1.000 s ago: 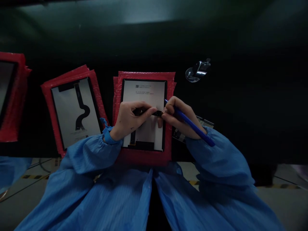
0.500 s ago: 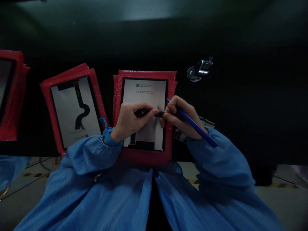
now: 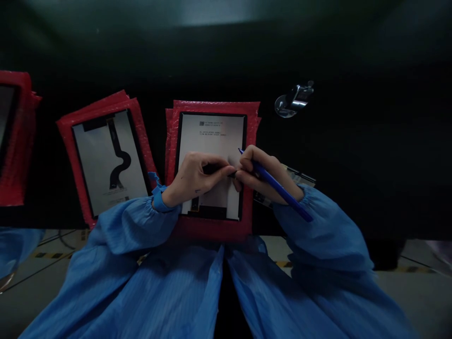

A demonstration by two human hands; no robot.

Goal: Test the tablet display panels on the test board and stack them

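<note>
A display panel (image 3: 212, 143) with a pale back and black border lies on red bubble wrap (image 3: 215, 230) in front of me. My left hand (image 3: 197, 178) is over its middle, thumb and fingers pinched on the dark end of a flex cable (image 3: 231, 174). Lower down, a dark piece of the cable shows beside that hand; the stretch between is hidden. My right hand (image 3: 264, 172) holds a blue pen (image 3: 284, 192) slantwise, tip up and to the left. Its thumb and fingertips meet the same cable end, almost touching my left fingertips.
A second panel (image 3: 102, 155) with an S-shaped black cable rests on red wrap to the left. Another red-wrapped stack (image 3: 24, 141) is at the left edge. A shiny metal piece (image 3: 294, 100) stands back right. Partly under my right wrist lies a flat card-like item (image 3: 300, 176).
My right hand and the pen have shifted slightly left and down, closer to my left fingers. Less of the dark cable end shows between the hands. My left hand stays nearly in place.
</note>
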